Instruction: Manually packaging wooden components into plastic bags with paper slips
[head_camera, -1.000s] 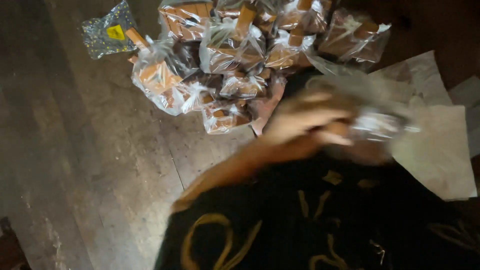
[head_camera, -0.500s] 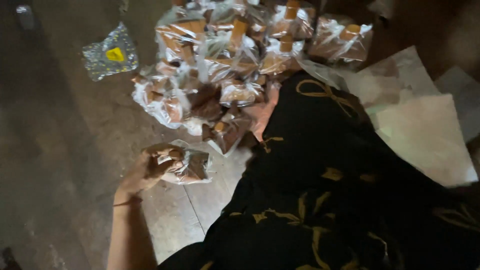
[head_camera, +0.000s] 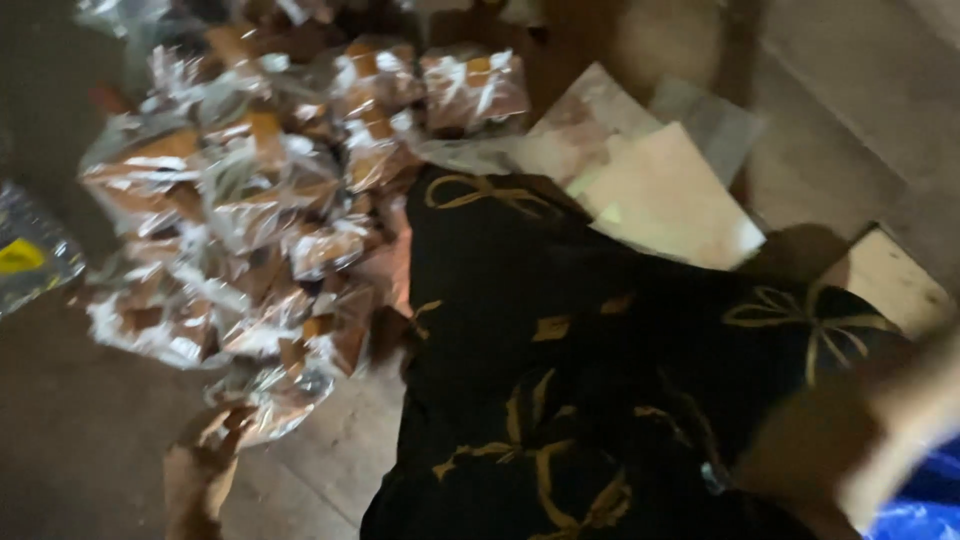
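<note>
**A:** Start at nine o'clock. What lies out there?

**B:** At the far nine o'clock edge, a clear packet with a yellow patch (head_camera: 28, 255) lies on the dark wooden floor (head_camera: 80, 450), a little apart from everything else.

**A:** And the hand?

**B:** At about seven o'clock the left hand (head_camera: 205, 470) comes up from the bottom edge. Its fingers are curled at the lower end of a small clear-wrapped packet of brown pieces (head_camera: 270, 400). The packet lies toward one o'clock from the hand, touching the fingertips. The frame is blurred, so I cannot tell whether the fingers are clamped on the wrap or only resting against it.

**A:** What is the packet next to?

**B:** Its upper end meets the heap of clear bags of brown pieces (head_camera: 250, 200), which spreads from ten o'clock up to twelve. The packet sits at the heap's six o'clock edge.

**A:** Moving on toward the centre?

**B:** A black cloth with gold bow patterns (head_camera: 560, 380) covers the centre down to six o'clock. Above it, at about one o'clock, pale paper sheets (head_camera: 670, 195) lie overlapping.

**A:** And the other hand?

**B:** At four o'clock a blurred tan shape reaches the edge, with a bit of blue plastic (head_camera: 925, 500) at five o'clock. I cannot make out a right hand there.
</note>
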